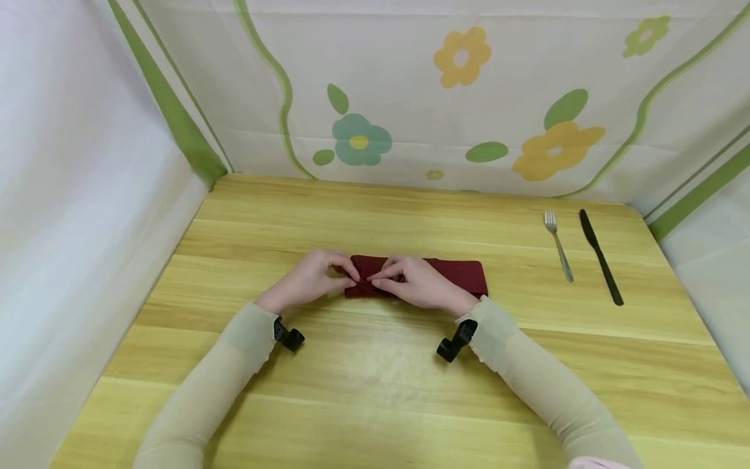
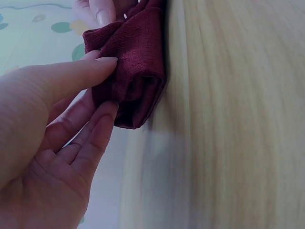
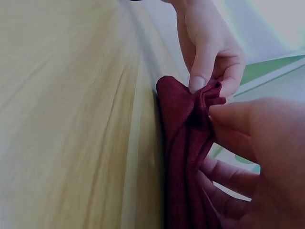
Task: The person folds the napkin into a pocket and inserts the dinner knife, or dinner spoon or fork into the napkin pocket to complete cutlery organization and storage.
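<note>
Cloth (image 1: 463, 275): dark red, folded into a narrow strip, lying on the table (image 1: 363, 397) in front of us, about midway between its sides. We note its long axis runs left to right, roughly parallel to the far edge; one short end points left, the other right. Seen from the left wrist, the left end shows its stacked layers with a dark hollow between them. From the right wrist, folds run lengthwise and bunch up at the pinched part.

Left hand (image 1: 310, 277): thumb and fingers clamped on the cloth near its left end. Right hand (image 1: 418, 283): thumb and index pinching a raised fold just beside the left fingertips; its other fingers lie against the side of the cloth. Both wrists bend inward, and the right palm covers the middle of the strip from above. Each wrist carries a black camera (image 1: 289, 335) at the cuff.

To our right, well apart from the cloth, we record a fork (image 1: 558, 246), tines toward the far edge, and a black knife (image 1: 600, 258) near it, the two nearly parallel. Behind the table hangs a flowered curtain (image 1: 410, 85)
</note>
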`<state>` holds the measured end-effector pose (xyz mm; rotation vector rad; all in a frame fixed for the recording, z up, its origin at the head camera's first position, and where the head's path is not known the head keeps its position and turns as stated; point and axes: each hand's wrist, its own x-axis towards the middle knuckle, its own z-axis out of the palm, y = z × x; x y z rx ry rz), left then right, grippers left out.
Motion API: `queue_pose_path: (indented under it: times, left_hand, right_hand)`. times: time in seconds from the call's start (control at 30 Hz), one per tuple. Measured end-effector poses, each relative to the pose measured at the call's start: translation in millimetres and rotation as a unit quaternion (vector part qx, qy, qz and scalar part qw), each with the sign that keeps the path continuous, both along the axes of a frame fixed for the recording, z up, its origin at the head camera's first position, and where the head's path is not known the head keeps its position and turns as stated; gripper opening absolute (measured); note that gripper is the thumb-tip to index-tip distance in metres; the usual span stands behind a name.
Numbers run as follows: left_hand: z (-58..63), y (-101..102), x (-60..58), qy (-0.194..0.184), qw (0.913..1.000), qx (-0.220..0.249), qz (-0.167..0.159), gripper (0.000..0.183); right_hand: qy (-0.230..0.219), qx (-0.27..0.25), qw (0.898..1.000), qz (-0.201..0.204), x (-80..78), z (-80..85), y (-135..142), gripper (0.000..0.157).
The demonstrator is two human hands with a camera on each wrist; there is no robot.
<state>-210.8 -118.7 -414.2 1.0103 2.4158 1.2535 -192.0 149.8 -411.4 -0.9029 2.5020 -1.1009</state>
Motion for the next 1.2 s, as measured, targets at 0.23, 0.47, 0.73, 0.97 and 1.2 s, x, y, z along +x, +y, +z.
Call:
queue_pose_path:
  times: [0.23, 0.47, 0.73, 0.97, 1.2]
  left_hand:
    - [-2.3, 1.8, -0.6, -0.022, 0.9997, 0.001, 0.008, 0.01]
    - [-2.9, 1.2, 0.1, -0.018, 0.9998, 0.009, -0.006, 0.008]
    - [1.3, -1.1, 0.5, -0.016, 0.9997, 0.001, -0.016, 0.004]
    - [3.2, 1.0, 1.2, -0.015, 0.9997, 0.013, -0.014, 0.007]
    - [3.2, 0.4, -2.5, -0.013, 0.9998, 0.012, -0.008, 0.007]
  right_hand:
    - [-0.031, -0.031, 0.999, -0.03, -9.9, 0.2, -5.9, 0.017]
    - [-0.077, -0.039, 0.995, -0.052, -16.2, -6.3, -14.5, 0.012]
    - [-0.016, 0.017, 0.995, -0.1, -16.8, -6.4, -29.5, 0.021]
    - [0.002, 0.02, 0.997, -0.069, -17.4, -8.0, -30.8, 0.012]
    - [-0.033, 0.001, 0.999, 0.034, -17.6, -6.4, -19.0, 0.023]
